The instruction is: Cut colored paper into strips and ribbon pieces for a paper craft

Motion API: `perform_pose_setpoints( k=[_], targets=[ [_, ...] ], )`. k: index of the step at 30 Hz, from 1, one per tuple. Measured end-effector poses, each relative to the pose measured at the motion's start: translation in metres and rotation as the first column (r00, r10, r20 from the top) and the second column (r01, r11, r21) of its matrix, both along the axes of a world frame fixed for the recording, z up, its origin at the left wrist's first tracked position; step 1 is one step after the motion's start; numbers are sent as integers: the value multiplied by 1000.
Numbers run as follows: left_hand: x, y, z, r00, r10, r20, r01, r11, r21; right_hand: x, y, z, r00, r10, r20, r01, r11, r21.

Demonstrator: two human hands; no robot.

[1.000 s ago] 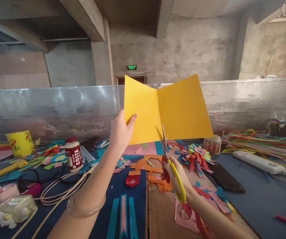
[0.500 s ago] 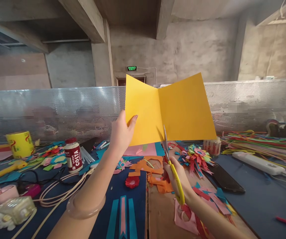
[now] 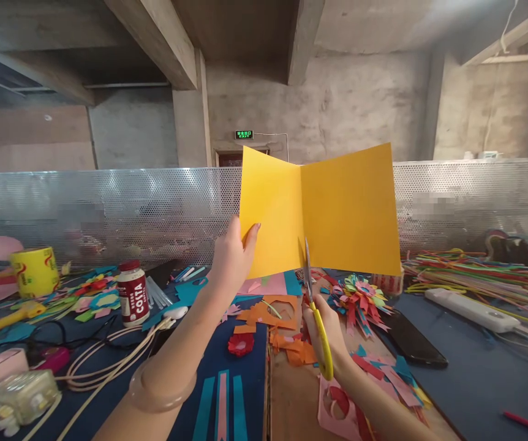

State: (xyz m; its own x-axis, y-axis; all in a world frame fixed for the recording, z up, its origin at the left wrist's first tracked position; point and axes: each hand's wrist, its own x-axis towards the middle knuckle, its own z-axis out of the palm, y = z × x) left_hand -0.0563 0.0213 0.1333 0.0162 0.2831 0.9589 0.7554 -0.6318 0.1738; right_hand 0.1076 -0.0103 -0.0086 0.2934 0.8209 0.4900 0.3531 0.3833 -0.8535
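Note:
A creased sheet of yellow paper (image 3: 346,214) stands upright in front of me. My left hand (image 3: 233,257) pinches its left edge, thumb on the near face. Wrapped in my right hand (image 3: 323,327) are yellow-handled scissors (image 3: 321,343), their blades pointing up at the bottom of the crease. The blades are parted a little around the paper's lower edge. Below lie orange paper scraps (image 3: 271,312), a red paper flower (image 3: 241,344) and blue and pink paper strips (image 3: 222,404). A many-coloured paper rosette (image 3: 360,297) sits beyond my right hand.
On the left are a Costa bottle (image 3: 133,294), yellow tape roll (image 3: 34,272), yellow glue gun (image 3: 9,320) and coiled cable (image 3: 94,367). To the right lie a black phone (image 3: 413,340), white power strip (image 3: 470,309) and coloured pipe cleaners (image 3: 466,269). A perforated metal screen (image 3: 154,208) stands behind.
The yellow paper has shifted slightly right in view, and its right panel has turned a little. My left hand has moved with it. The scissors remain at the crease.

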Motion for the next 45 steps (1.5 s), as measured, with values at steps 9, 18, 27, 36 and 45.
perform_pose_setpoints(
  k=[9, 18, 27, 36, 45],
  targets=[
    [-1, 2, -2, 1000, 21, -8, -21, 1000, 4, 2, 8, -8, 998, -51, 43, 48, 997, 64],
    [0, 3, -3, 1000, -2, -3, 2, 1000, 18, 4, 16, -13, 989, -98, 111, 84, 988, 129],
    [0, 3, -4, 1000, -4, 7, 4, 1000, -13, 5, 18, -13, 978, -132, 164, 109, 984, 140],
    [2, 2, -5, 1000, -26, 13, 26, 1000, -2, 5, 17, -9, 980, -132, 149, 112, 985, 134],
    [-2, 11, -7, 999, -38, 0, 38, 999, -6, -7, 10, -4, 993, 84, -77, -93, 988, -124]
  ],
)
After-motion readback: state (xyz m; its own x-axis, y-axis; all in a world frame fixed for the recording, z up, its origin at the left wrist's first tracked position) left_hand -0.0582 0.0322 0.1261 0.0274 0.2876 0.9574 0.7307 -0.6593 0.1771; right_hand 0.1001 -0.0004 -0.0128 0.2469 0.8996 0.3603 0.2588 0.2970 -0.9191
